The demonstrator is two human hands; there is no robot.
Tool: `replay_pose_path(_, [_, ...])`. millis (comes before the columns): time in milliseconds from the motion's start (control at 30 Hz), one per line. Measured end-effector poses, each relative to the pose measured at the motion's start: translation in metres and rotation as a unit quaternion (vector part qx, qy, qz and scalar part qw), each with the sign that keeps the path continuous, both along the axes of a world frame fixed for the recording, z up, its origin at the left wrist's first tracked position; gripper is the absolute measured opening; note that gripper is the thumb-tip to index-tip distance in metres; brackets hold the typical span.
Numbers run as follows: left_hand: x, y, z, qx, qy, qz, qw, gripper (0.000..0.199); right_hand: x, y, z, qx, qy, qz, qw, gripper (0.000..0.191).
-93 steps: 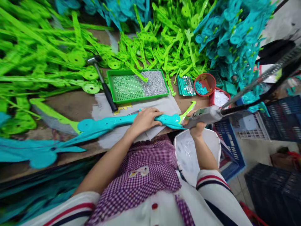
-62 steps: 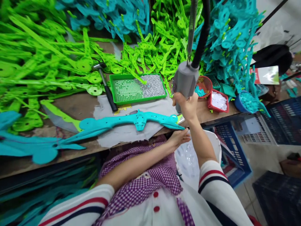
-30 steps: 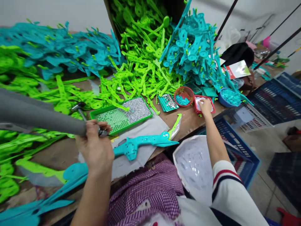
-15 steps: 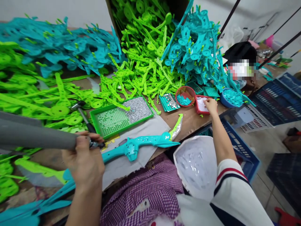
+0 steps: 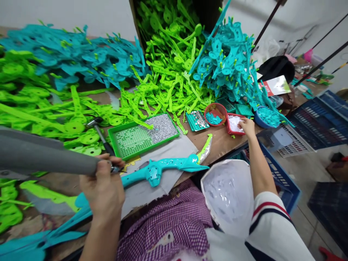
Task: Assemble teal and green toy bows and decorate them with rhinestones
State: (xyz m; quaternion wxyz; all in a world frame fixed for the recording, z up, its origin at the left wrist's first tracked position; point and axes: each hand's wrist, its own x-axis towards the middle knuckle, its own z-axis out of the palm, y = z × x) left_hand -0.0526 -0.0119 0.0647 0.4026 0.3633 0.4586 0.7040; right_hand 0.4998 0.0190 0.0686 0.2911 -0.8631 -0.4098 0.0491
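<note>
Wall: plain, pale grey-white (image 5: 70, 12), crossed at right by thin dark poles (image 5: 266, 27).
Floor: laid with grey tiles (image 5: 304, 221).
Furniture: brown-topped counter (image 5: 221, 139), flanked by dark-blue slatted plastic crates (image 5: 323, 114).
Light: soft, pale.

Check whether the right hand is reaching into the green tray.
No, the right hand is at the red basket of white pieces.

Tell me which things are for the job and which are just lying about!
In the job:
Grey tool, in the left hand
White pieces in the red basket, by the right hand
Turquoise part on grey cloth

Seemingly lying about:
Printed card
Black item
Hammer
</note>
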Motion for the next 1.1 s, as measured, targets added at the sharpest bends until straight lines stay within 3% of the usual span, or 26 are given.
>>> replay_pose_path(100, [-0.003, 0.0, -0.003, 0.006, -0.001, 0.007, 1.0, 0.009, -0.019, -0.011, 0.014, 0.051, 0.044, 0.007, 0.998, 0.033])
replay_pose_path(200, [-0.006, -0.001, -0.006, 0.011, -0.008, 0.014, 1.0, 0.017, -0.094, -0.032, 0.017, 0.14, 0.134, 0.094, 0.976, 0.03])
replay_pose_path(300, [-0.008, -0.002, -0.008, 0.017, -0.016, 0.013, 1.0, 0.02, -0.215, -0.061, -0.005, 0.154, 0.231, 0.283, 0.918, 0.019])
replay_pose_path(333, [-0.009, -0.001, -0.008, 0.018, -0.017, 0.013, 1.0, 0.022, -0.254, -0.07, -0.016, 0.146, 0.261, 0.314, 0.901, 0.015])
replay_pose_path(400, [-0.011, -0.001, -0.008, 0.01, -0.014, 0.008, 1.0, 0.026, -0.316, -0.084, -0.039, 0.136, 0.33, 0.305, 0.883, 0.014])
replay_pose_path(467, [-0.015, 0.0, -0.008, 0.0, -0.005, 0.007, 1.0, 0.032, -0.348, -0.09, -0.056, 0.142, 0.329, 0.256, 0.898, 0.016])
replay_pose_path(567, [-0.022, 0.002, -0.009, 0.008, 0.009, 0.019, 1.0, 0.036, -0.352, -0.089, -0.067, 0.139, 0.224, 0.226, 0.938, 0.025])
replay_pose_path(667, [-0.028, 0.004, -0.013, 0.02, 0.014, 0.04, 0.999, 0.034, -0.343, -0.086, -0.066, 0.105, 0.158, 0.229, 0.955, 0.026])
replay_pose_path(900, [-0.043, 0.007, -0.02, 0.035, 0.013, 0.061, 0.997, 0.036, -0.354, -0.083, -0.07, 0.07, 0.11, 0.228, 0.965, 0.025])
replay_pose_path(1100, [-0.052, 0.007, -0.023, 0.045, 0.03, 0.044, 0.998, 0.024, -0.352, -0.082, -0.072, 0.056, 0.101, 0.216, 0.969, 0.025])
